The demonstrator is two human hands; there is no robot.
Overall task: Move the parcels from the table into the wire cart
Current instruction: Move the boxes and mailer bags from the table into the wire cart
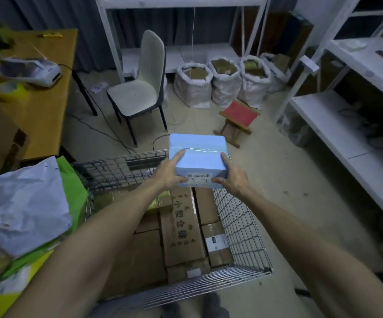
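The task looks well under way but not finished. One light blue parcel (197,152) is in the air, held level over the far end of the wire cart (243,226), above its contents and not yet set down. The left hand (170,173) grasps the parcel's left side and the right hand (232,180) its right side. On each, the fingers (176,157) reach along the side and the thumb presses near the label on the near face.

The cart already carries brown cardboard boxes (181,226) lying flat and packed close together. I count at least five, with one long box bearing printed characters in the middle. Something yellow-green shows between them at the far left, too blurred to name. There seems to be room left on top for the blue parcel.

At the near left lies a pile that probably remains to be moved: one crumpled grey-white mailer bag (25,207) over some green and yellow bags (71,184). Their number is unclear, and I cannot tell what they rest on.

The yellow-topped bench (48,99) at the far left carries one label printer (30,70) and one roll of tape (11,90). Beyond the cart stand one pale chair (140,88), one red folding stool (238,115) and four filled white sacks (192,83), the rightmost partly hidden.
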